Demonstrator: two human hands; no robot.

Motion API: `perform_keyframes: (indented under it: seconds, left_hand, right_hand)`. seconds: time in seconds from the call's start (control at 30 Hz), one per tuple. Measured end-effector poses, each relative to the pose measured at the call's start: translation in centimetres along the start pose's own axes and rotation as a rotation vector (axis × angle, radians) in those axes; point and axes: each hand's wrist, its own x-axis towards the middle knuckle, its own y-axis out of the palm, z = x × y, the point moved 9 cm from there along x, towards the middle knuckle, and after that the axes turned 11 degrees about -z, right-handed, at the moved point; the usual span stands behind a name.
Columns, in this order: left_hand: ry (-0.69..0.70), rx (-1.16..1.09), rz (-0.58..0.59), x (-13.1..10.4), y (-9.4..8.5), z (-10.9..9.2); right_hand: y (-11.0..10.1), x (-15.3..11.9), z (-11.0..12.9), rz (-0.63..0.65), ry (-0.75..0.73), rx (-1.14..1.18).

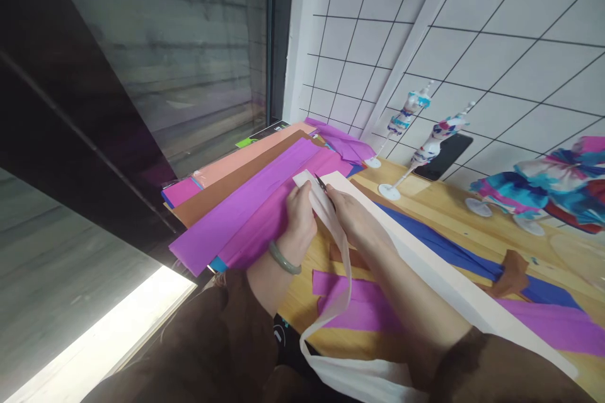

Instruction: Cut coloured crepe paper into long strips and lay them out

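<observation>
My left hand, with a green bangle at the wrist, is closed on the top end of a long white crepe-paper strip. From there the strip hangs down in a loop toward my lap. Close beside it, my right hand is closed round small dark scissors, whose blades point up and away at the strip's edge; the handles are mostly hidden by my fingers. A larger white crepe sheet runs under my right forearm.
Stacked purple, pink and brown paper lies left of my hands. Blue paper and purple pieces lie on the wooden table. Two small decorated mannequin stands, a phone and paper dresses stand along the tiled wall.
</observation>
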Motion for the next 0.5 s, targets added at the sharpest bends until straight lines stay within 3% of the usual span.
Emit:
perform_keyframes:
  seconds: [0.3, 0.5]
  left_hand:
    - [-0.051, -0.033, -0.054, 0.5, -0.7, 1.1]
    - [-0.059, -0.035, -0.072, 0.4, -0.7, 1.0]
  right_hand:
    - [2.2, 1.7, -2.5, 0.058, 0.008, 0.181]
    - [1.8, 1.7, -2.5, 0.023, -0.008, 0.135]
